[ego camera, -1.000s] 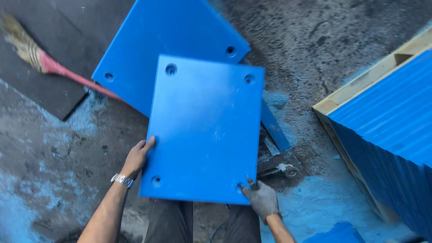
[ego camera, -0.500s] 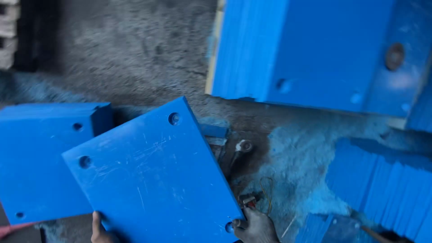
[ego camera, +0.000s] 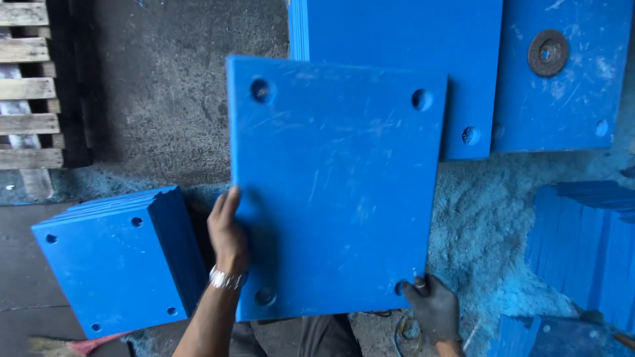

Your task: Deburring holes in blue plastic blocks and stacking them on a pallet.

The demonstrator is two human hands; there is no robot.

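Observation:
I hold a large blue rectangular plastic plate (ego camera: 337, 185) up in front of me; it has a round hole near each corner and a scuffed face. My left hand (ego camera: 228, 235), bare with a metal wristband, grips its left edge. My right hand (ego camera: 433, 307), in a dark glove, grips the bottom right corner by the hole. The plate hides the floor behind it.
A stack of like blue plates (ego camera: 119, 258) lies at lower left. More blue plates (ego camera: 476, 59) lean at the upper right, one bearing a rusty round washer (ego camera: 548, 53). Another blue stack (ego camera: 589, 244) sits at right. A wooden pallet (ego camera: 30, 86) stands at far left. Blue shavings cover the ground.
The plate has been lifted and turned more upright, now filling the middle of the view. My head has swung toward the leaning plates; the broom has nearly left the frame.

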